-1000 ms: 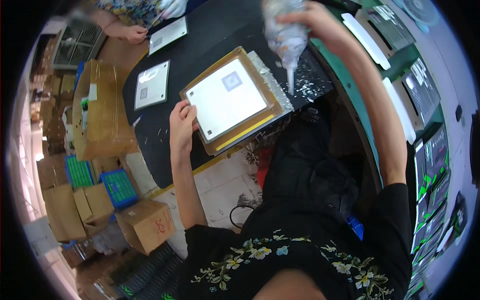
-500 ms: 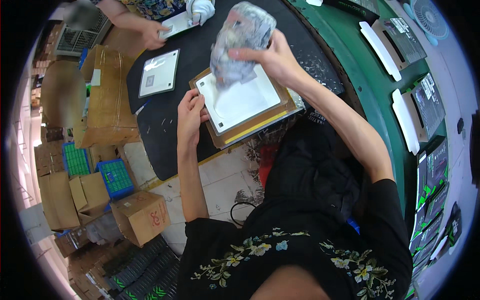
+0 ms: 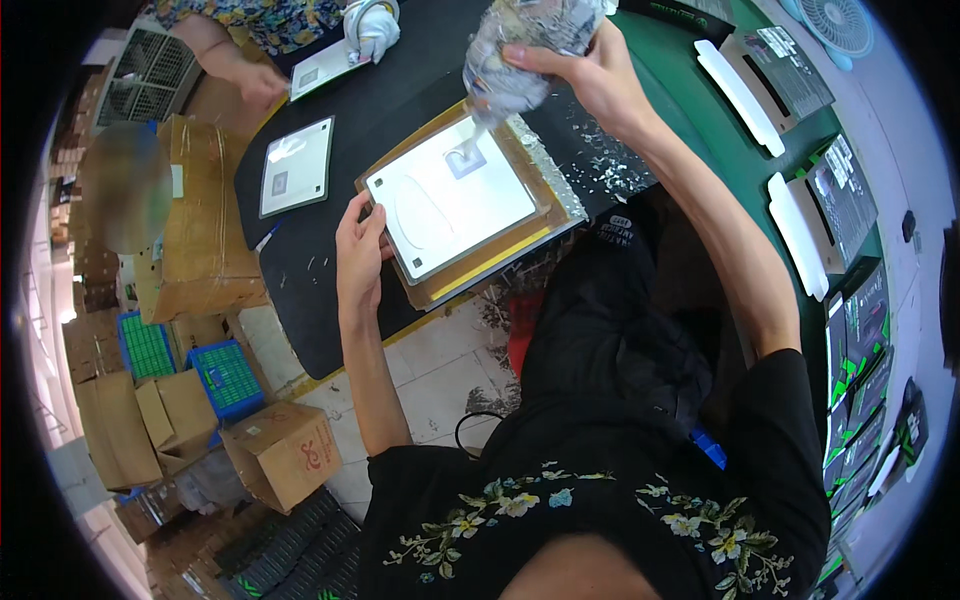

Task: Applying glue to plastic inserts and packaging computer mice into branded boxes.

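Note:
A crumpled, greyish patterned rag [image 3: 525, 55] is bunched in my right hand [image 3: 605, 85], thumb across its near side. It hangs over the far edge of a flat white rectangular panel [image 3: 435, 205] with rounded corners, small dark corner squares and a grey square mark. Along the panel's left edge, my left hand [image 3: 358, 250] holds it with curled fingers and the thumb against the rim. Beneath the panel lies a brown board [image 3: 545, 190] with a yellow front edge. A thin curved line shows on the white surface.
A second white panel [image 3: 298, 165] lies on the black tabletop [image 3: 300, 255], left of mine. Beyond it a co-worker's gloved hand [image 3: 375, 32] rests on another panel. Cardboard boxes [image 3: 215, 215] stand at the left; green-and-black packages [image 3: 845, 190] line the green table at the right.
My right hand has lifted the rag away to the far right, uncovering the panel's grey square mark. My left hand stays at the panel's left edge. The whole view has shifted slightly.

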The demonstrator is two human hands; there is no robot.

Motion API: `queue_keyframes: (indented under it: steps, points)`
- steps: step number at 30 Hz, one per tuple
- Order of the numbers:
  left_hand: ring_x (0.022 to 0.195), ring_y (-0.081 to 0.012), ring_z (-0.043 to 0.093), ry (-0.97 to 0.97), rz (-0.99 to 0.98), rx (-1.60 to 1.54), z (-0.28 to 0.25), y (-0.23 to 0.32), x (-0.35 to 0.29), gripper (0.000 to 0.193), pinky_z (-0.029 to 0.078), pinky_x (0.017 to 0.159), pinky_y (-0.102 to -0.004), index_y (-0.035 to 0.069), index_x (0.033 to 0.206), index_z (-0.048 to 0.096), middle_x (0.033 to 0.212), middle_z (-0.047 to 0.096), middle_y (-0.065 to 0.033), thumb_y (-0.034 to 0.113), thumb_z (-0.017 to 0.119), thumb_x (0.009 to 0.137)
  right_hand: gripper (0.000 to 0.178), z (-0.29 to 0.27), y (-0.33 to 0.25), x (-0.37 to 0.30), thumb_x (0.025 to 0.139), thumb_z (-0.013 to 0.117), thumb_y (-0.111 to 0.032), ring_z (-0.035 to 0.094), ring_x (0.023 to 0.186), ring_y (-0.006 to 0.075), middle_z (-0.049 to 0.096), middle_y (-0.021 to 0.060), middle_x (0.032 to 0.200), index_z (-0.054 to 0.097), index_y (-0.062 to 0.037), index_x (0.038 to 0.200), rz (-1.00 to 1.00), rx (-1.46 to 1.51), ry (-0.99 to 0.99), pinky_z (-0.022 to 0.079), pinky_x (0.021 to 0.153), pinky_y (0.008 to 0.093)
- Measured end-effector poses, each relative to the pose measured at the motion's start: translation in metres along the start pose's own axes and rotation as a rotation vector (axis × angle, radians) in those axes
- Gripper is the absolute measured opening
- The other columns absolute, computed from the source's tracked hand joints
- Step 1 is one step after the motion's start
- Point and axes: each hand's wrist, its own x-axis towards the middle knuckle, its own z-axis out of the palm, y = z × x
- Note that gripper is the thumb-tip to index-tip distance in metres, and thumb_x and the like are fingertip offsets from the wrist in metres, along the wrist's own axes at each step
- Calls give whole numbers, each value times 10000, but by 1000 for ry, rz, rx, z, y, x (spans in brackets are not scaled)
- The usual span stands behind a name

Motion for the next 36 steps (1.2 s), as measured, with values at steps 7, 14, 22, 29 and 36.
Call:
queue_keyframes:
  steps: [7, 14, 22, 29, 36]
  points:
    - [700, -25, 569, -12, 167, -160, -21, 0, -8, 408, 464, 567, -180, 34, 1399, 400, 862, 636, -19, 103, 490, 1007, 574, -24, -25, 11, 793, 736, -427, 703, 912, 191, 699, 125, 1031, 634, 11, 1150, 319, -166, -186, 556, 813, 316]
    - [1157, -241, 581, -139, 333, -310, -12, 9, -54, 637, 457, 1007, -387, -5, 1492, 225, 1335, 525, -197, -8, 539, 937, 783, -65, 69, 34, 634, 744, -504, 668, 985, 314, 677, 186, 1072, 571, -49, 1248, 695, -728, -209, 560, 737, 449]
    - [1212, -264, 526, -725, 7, -460, 178, -13, -91, 674, 427, 1026, -417, 28, 1493, 166, 1366, 469, -197, 8, 539, 932, 536, -129, -12, 1, 823, 617, -476, 656, 986, 372, 680, 216, 1039, 625, -98, 1203, 153, -1054, -79, 513, 867, 466]
    - [1082, -262, 621, -972, -124, -468, 327, -22, -104, 556, 577, 833, -434, 131, 1465, 195, 1315, 497, -191, 78, 492, 997, 530, -427, -86, -172, 992, 388, -508, 561, 1151, 403, 591, 213, 1248, 551, -156, 1353, 513, -1503, 150, 454, 979, 469]
    - [1102, -338, 616, -779, -117, -405, 389, -8, -66, 545, 570, 859, -464, 123, 1467, 187, 1325, 480, -207, 74, 472, 1005, 523, -401, -69, -235, 997, 264, -528, 557, 1132, 374, 585, 173, 1180, 497, -291, 1402, 560, -1419, 477, 423, 995, 444]
